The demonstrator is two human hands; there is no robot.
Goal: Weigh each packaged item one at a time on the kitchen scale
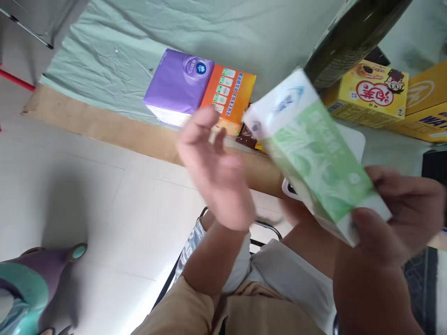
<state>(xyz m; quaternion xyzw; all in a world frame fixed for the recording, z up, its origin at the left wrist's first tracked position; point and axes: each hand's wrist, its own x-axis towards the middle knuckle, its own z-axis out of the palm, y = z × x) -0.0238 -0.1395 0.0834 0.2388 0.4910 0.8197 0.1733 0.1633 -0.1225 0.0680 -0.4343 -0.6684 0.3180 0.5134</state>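
A green and white box (314,153) with a leaf print is held up at a tilt over the table's front edge. My right hand (398,214) grips its lower right end, thumb on one side and fingers on the other. Raised with nothing in it, my left hand (216,172) has its fingers apart and is blurred by motion. Just behind that hand on the table lie a purple tissue pack (174,83) and an orange pack (228,95), side by side. The green box partly hides a brown packet (246,137) and a white object (352,139).
A large dark bottle (352,42) stands at the back right, near a yellow snack box (370,90) and another yellow box (428,102). Pale green cloth (115,60) covers the table, with a brown front edge (104,132). A purple and teal object (42,284) is on the floor.
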